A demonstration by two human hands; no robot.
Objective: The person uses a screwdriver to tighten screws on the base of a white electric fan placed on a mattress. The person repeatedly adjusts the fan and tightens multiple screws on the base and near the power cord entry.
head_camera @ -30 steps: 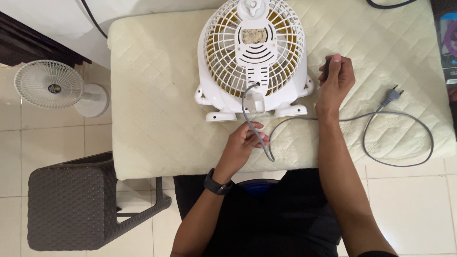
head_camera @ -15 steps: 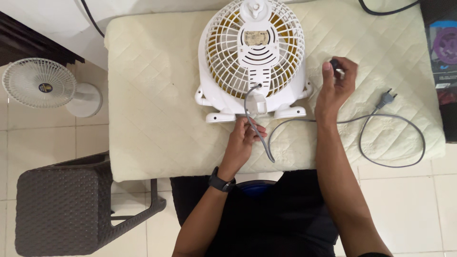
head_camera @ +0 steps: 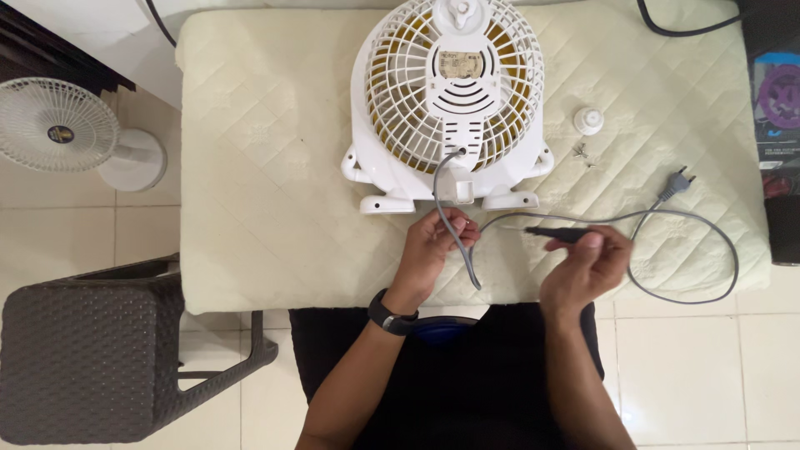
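Note:
A white box fan (head_camera: 454, 100) lies face down on a cream quilted table (head_camera: 267, 167), its rear grille up. Its grey power cord (head_camera: 667, 275) loops to the right and ends in a plug (head_camera: 677, 183). My left hand (head_camera: 437, 243) grips the cord just below the fan's base. My right hand (head_camera: 587, 262) holds a black-handled screwdriver (head_camera: 554, 234), its tip pointing left, close to the cord. A small white knob (head_camera: 588, 121) and a few loose screws (head_camera: 582, 152) lie to the right of the fan.
A dark woven stool (head_camera: 87, 358) stands on the tiled floor at lower left. A second small white fan (head_camera: 62, 133) stands on the floor at left. Dark boxes (head_camera: 775, 100) sit at the right edge, with a black cable (head_camera: 667, 29) above.
My right hand has come down from beside the fan's right edge to the front of the table, now holding the screwdriver. The knob and screws are uncovered. The left hand stays on the cord.

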